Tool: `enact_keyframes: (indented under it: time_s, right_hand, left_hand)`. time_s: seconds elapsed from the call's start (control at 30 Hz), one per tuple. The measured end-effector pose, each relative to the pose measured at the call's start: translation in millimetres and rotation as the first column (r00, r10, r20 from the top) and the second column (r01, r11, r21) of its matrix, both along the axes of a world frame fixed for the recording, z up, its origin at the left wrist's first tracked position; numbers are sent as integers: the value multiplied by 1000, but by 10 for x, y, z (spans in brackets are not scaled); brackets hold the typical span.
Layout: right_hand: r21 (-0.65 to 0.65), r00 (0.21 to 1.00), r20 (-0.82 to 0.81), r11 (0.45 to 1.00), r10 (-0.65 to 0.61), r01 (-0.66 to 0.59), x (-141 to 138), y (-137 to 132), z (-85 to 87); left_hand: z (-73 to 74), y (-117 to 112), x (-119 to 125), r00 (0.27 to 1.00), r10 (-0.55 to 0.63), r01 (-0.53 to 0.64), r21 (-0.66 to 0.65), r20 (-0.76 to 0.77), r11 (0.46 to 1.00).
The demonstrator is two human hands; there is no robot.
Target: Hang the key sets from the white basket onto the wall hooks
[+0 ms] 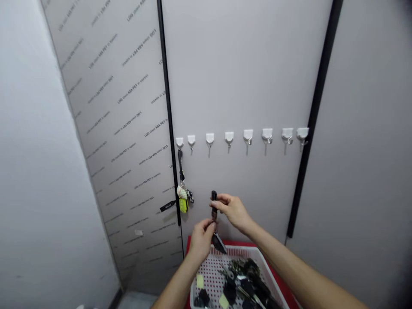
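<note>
Both my hands are raised in front of a grey wall panel, above a basket. My right hand grips the upper part of a dark key strap from the right. My left hand pinches the same strap lower down. A dark, pointed flat piece hangs below my left fingers, and I cannot tell exactly what it is. The strap is upright and hangs just left of the row's middle, well below the white wall hooks, and it touches none of them.
A bunch with a yellow-green tag hangs from the leftmost hook on a dark strap. Below my hands, a white perforated basket holding several black keys and yellow notes sits on a red surface.
</note>
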State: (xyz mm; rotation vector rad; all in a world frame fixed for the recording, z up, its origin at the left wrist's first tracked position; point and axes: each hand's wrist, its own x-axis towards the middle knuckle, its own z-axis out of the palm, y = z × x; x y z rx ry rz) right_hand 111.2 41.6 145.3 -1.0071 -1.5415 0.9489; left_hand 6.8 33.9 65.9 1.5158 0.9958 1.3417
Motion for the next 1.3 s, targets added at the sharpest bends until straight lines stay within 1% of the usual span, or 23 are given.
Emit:
enact_keyframes:
  time_s: [0.07, 0.2, 0.27, 0.33, 0.4, 0.47, 0.57, 0.67, 0.77, 0.83, 0.9, 0.97, 1.0, 1.03, 1.07, 1.13, 1.2, 1.23, 1.3]
  right_hand:
    - [54, 1000, 4, 999, -2, 1, -112, 79, 217]
    - [139, 999, -19, 990, -29, 31, -329, 261, 631]
    - [153, 999, -19, 987, -45, 47, -428, 347, 803]
    - [166, 998, -14, 984, -58, 60, -517, 426, 935]
    - [178, 997, 12, 981, -81, 78, -588, 503, 1022]
    - [177, 988, 65, 976, -138, 125, -638, 583, 1062]
    - [163, 966, 128, 965, -226, 205, -672, 707, 1059]
    - [165, 945, 170, 954, -279, 252, -678, 807, 1024]
    - [192, 919, 227, 940, -322, 282, -661, 840, 989]
    - [218, 907, 260, 935, -332, 280, -621, 809, 951]
    - [264, 905, 273, 930, -327, 257, -541, 733, 872]
    - [289, 911, 278, 931, -303, 222, -409, 616, 720]
    - [281, 914, 291, 938, -282, 201, -324, 544, 611]
    - [251, 915, 315, 952, -251, 175, -227, 464, 479]
    - [200, 913, 353, 970, -203, 139, -119, 376, 324]
    - [67, 893, 446, 997, -62, 36, 115, 183, -37]
    - [-75, 838, 537, 995, 96, -66, 354, -19, -427]
    - [-133, 796, 584, 986, 161, -102, 464, -114, -614]
    - [-207, 702, 674, 971, 229, -119, 644, -283, -938]
  left_hand:
    - [184, 85, -60, 999, 32, -33, 18, 34, 999]
    - [649, 255, -166, 980, 59, -63, 16, 192, 998]
    - [851, 325, -215, 961, 57, -63, 16, 271, 998]
    - [997, 378, -262, 944, 47, -58, 24, 325, 998]
    - [1090, 416, -301, 937, 39, -54, 34, 346, 998]
    - [1142, 444, -327, 938, 44, -58, 32, 344, 998]
    - [1175, 483, -337, 949, 73, -82, 17, 306, 997]
    - [1168, 537, -321, 966, 110, -114, 4, 235, 994]
    - [1135, 591, -312, 970, 135, -137, -6, 202, 991]
    - [1104, 597, -322, 967, 185, -189, 3, 173, 982]
    - [1057, 558, -342, 953, 282, -291, 73, 115, 954]
    - [973, 476, -360, 923, 381, -384, 193, 55, 903]
    - [908, 423, -363, 913, 407, -402, 246, 32, 882]
    - [826, 364, -359, 913, 407, -395, 274, 14, 877]
    - [723, 301, -345, 920, 392, -374, 282, -8, 884]
    - [462, 162, -287, 939, 330, -299, 249, -92, 921]
    - [145, 14, -190, 942, 237, -197, 181, -237, 964]
    - [-20, -57, -133, 929, 178, -138, 140, -325, 980]
    - [-329, -182, -11, 869, 41, -21, 46, -493, 999]
